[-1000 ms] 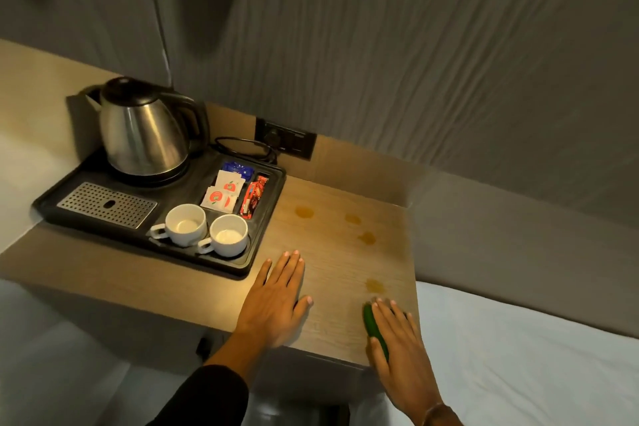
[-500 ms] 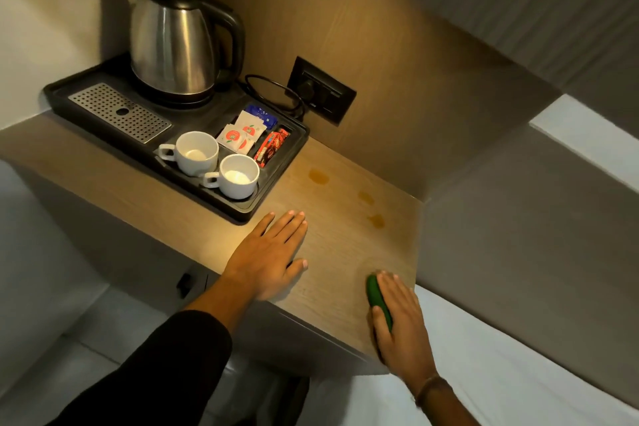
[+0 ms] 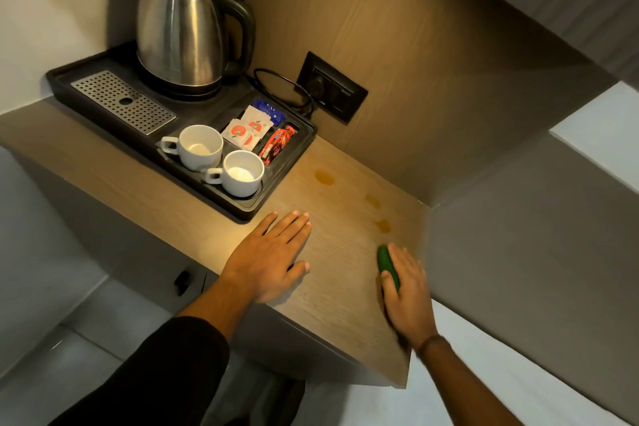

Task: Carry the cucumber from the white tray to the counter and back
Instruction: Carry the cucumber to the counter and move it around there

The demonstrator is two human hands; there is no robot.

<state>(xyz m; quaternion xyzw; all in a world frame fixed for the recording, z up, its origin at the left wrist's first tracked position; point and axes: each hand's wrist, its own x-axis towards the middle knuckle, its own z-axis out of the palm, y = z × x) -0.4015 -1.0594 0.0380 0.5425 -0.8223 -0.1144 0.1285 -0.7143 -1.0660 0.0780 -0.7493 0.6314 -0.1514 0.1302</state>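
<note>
Two hands rest on the wooden counter (image 3: 345, 252) in the head view: we see the left hand (image 3: 269, 259) flat, fingers spread, holding nothing, at 6 o'clock, and the right hand (image 3: 406, 290) curled over the cucumber (image 3: 387, 264) at 4 o'clock, lying on the counter well apart from the black tray (image 3: 103, 104).

camera view tilted lower, hands and cucumber (image 3: 388, 266) unmoved

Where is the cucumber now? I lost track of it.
The cucumber lies on the wooden counter near its right edge, under the right hand, below the yellowish stains.
</note>
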